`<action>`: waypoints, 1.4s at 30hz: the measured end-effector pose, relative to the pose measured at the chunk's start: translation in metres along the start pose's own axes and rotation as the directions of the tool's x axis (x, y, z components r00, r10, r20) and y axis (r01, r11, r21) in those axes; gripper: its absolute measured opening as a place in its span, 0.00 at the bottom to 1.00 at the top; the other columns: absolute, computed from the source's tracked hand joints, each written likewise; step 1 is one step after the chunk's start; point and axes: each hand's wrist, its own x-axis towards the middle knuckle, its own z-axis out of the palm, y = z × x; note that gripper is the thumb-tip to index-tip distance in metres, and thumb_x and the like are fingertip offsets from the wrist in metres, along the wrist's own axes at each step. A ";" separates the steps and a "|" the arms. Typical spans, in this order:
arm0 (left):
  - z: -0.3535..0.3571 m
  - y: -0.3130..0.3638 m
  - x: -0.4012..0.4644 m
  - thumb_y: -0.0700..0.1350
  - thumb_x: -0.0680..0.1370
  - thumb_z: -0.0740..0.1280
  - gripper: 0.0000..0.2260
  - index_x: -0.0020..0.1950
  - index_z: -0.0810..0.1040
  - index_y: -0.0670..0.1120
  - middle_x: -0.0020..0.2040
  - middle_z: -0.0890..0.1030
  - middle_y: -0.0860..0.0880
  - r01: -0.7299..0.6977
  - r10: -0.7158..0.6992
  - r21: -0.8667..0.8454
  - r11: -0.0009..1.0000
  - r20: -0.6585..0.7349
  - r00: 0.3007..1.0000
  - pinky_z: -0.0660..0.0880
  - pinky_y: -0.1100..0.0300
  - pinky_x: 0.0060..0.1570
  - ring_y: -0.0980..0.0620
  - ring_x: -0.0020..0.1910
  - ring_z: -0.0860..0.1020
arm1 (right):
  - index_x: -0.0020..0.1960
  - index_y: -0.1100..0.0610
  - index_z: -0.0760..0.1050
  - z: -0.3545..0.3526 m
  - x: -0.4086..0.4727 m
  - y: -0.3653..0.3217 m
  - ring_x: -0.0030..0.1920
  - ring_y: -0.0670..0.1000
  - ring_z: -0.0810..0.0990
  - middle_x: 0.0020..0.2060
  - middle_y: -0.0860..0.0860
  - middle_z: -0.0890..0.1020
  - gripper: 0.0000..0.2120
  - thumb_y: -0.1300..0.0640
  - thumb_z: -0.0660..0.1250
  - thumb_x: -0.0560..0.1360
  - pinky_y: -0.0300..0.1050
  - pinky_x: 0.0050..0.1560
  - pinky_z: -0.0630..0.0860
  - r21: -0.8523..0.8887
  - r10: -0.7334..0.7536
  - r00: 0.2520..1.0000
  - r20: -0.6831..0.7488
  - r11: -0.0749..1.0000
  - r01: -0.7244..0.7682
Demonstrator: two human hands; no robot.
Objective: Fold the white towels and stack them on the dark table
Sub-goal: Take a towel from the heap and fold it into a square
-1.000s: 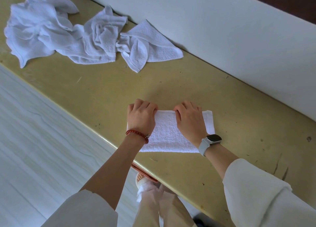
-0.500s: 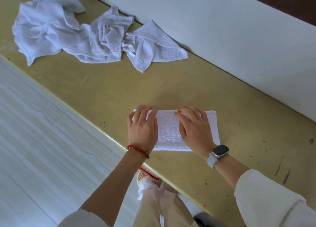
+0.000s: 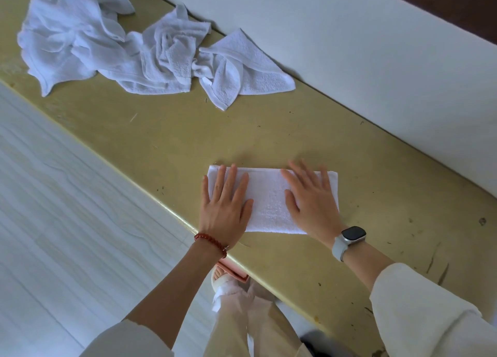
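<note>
Both hands, left hand (image 3: 225,206) and right hand (image 3: 313,203), lie flat with fingers straight on the folded towel (image 3: 269,200), crumpled towels (image 3: 129,49) well beyond them; no writing is readable.

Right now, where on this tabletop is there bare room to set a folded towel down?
Bare tabletop lies between the crumpled towels and the folded towel, and right of it toward the wall. The far left end is crowded. The left hand and right hand press the folded towel flat.
</note>
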 end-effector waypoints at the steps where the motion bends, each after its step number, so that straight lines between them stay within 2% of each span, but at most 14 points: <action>1: -0.004 0.000 0.000 0.50 0.78 0.53 0.19 0.63 0.73 0.43 0.67 0.72 0.41 -0.032 0.030 -0.027 0.999 -0.064 0.998 0.61 0.38 0.66 0.40 0.68 0.67 | 0.61 0.56 0.70 -0.003 -0.001 0.007 0.66 0.59 0.70 0.63 0.57 0.74 0.17 0.56 0.52 0.76 0.65 0.68 0.59 0.024 0.042 0.996 -0.075 0.999 -0.041; 4: -0.012 0.007 -0.009 0.47 0.77 0.58 0.14 0.56 0.79 0.45 0.59 0.79 0.47 -0.176 0.159 -0.073 0.982 -0.202 0.966 0.65 0.43 0.62 0.45 0.62 0.74 | 0.54 0.58 0.75 -0.011 -0.005 0.027 0.56 0.60 0.76 0.55 0.57 0.77 0.16 0.58 0.53 0.73 0.62 0.66 0.64 0.060 0.154 0.974 -0.165 0.987 -0.146; 6: -0.010 0.007 -0.017 0.48 0.76 0.60 0.11 0.52 0.81 0.47 0.55 0.81 0.50 -0.220 0.209 -0.036 0.975 -0.198 0.958 0.66 0.46 0.60 0.46 0.58 0.76 | 0.54 0.57 0.77 -0.015 -0.011 0.033 0.50 0.60 0.76 0.51 0.56 0.77 0.17 0.58 0.53 0.72 0.57 0.59 0.69 0.047 0.164 0.975 -0.151 0.986 -0.159; 8: -0.008 -0.002 -0.017 0.48 0.76 0.61 0.11 0.51 0.81 0.49 0.55 0.81 0.52 -0.192 0.191 0.015 0.981 -0.191 0.963 0.65 0.45 0.59 0.46 0.58 0.77 | 0.54 0.56 0.77 -0.018 -0.020 0.033 0.47 0.59 0.76 0.48 0.55 0.77 0.17 0.58 0.53 0.72 0.53 0.52 0.71 0.053 0.148 0.982 -0.115 0.988 -0.142; 12: -0.008 -0.027 -0.002 0.51 0.75 0.63 0.11 0.48 0.82 0.49 0.56 0.81 0.52 -0.127 0.153 0.131 0.983 -0.215 0.965 0.62 0.40 0.63 0.45 0.63 0.73 | 0.54 0.55 0.78 -0.019 -0.041 0.019 0.42 0.56 0.75 0.40 0.51 0.77 0.16 0.56 0.55 0.71 0.49 0.44 0.70 0.076 0.006 1.000 -0.012 0.997 -0.005; 15: -0.009 -0.040 0.007 0.50 0.74 0.64 0.09 0.48 0.81 0.49 0.60 0.78 0.48 -0.063 0.099 0.182 0.981 -0.196 0.976 0.62 0.35 0.62 0.44 0.66 0.68 | 0.55 0.53 0.73 -0.014 -0.056 0.001 0.40 0.53 0.75 0.39 0.49 0.78 0.14 0.54 0.58 0.71 0.49 0.43 0.72 0.055 -0.140 0.989 0.056 0.989 0.137; 19: -0.014 -0.034 -0.004 0.42 0.72 0.66 0.08 0.50 0.80 0.47 0.59 0.78 0.45 0.047 -0.023 0.071 0.996 -0.309 0.951 0.64 0.39 0.61 0.45 0.62 0.71 | 0.55 0.53 0.71 -0.013 -0.061 -0.016 0.38 0.51 0.74 0.38 0.49 0.77 0.12 0.55 0.57 0.73 0.46 0.42 0.72 0.110 -0.251 0.967 0.036 0.963 0.246; 22: -0.018 -0.011 -0.035 0.40 0.72 0.68 0.06 0.47 0.81 0.46 0.50 0.81 0.46 -0.037 -0.003 -0.093 0.995 -0.390 0.921 0.67 0.48 0.55 0.48 0.53 0.73 | 0.50 0.52 0.70 -0.009 -0.064 -0.009 0.40 0.52 0.71 0.43 0.52 0.74 0.09 0.60 0.59 0.71 0.46 0.41 0.70 0.152 -0.360 0.933 -0.028 0.921 0.360; 26: -0.017 0.011 -0.078 0.41 0.71 0.68 0.02 0.41 0.80 0.47 0.43 0.82 0.51 -0.181 0.102 -0.196 0.964 -0.357 0.928 0.67 0.53 0.50 0.51 0.47 0.75 | 0.49 0.54 0.76 0.002 -0.072 0.002 0.48 0.51 0.73 0.50 0.51 0.75 0.11 0.63 0.62 0.69 0.47 0.46 0.71 0.153 -0.481 0.877 -0.011 0.866 0.476; 30: -0.005 0.008 -0.097 0.45 0.71 0.70 0.05 0.46 0.79 0.49 0.46 0.82 0.52 -0.230 0.163 -0.198 0.953 -0.302 0.939 0.68 0.53 0.52 0.51 0.51 0.77 | 0.50 0.56 0.76 0.006 -0.072 0.003 0.51 0.51 0.75 0.49 0.51 0.78 0.11 0.66 0.61 0.70 0.45 0.49 0.70 0.126 -0.496 0.866 -0.063 0.857 0.500; 35: 0.001 -0.002 -0.094 0.50 0.73 0.70 0.06 0.46 0.81 0.49 0.48 0.83 0.52 -0.286 0.221 -0.160 0.945 -0.331 0.917 0.68 0.52 0.53 0.51 0.51 0.78 | 0.48 0.57 0.79 0.004 -0.072 0.005 0.52 0.50 0.75 0.48 0.52 0.81 0.11 0.66 0.59 0.74 0.45 0.48 0.72 0.116 -0.501 0.860 -0.100 0.852 0.510; 38: 0.003 -0.009 -0.095 0.45 0.75 0.68 0.07 0.51 0.78 0.52 0.50 0.83 0.52 -0.324 0.263 -0.137 0.936 -0.339 0.903 0.68 0.51 0.54 0.51 0.52 0.77 | 0.49 0.58 0.78 0.007 -0.074 0.005 0.52 0.51 0.75 0.49 0.52 0.79 0.12 0.65 0.56 0.76 0.46 0.48 0.73 0.108 -0.498 0.859 -0.115 0.854 0.509; 42: 0.002 -0.010 -0.100 0.37 0.72 0.66 0.13 0.53 0.77 0.51 0.49 0.82 0.50 -0.321 0.266 -0.128 0.938 -0.323 0.908 0.68 0.50 0.55 0.50 0.52 0.76 | 0.51 0.58 0.76 0.008 -0.074 0.004 0.53 0.52 0.74 0.52 0.51 0.76 0.11 0.66 0.59 0.73 0.47 0.48 0.73 0.106 -0.506 0.857 -0.100 0.851 0.515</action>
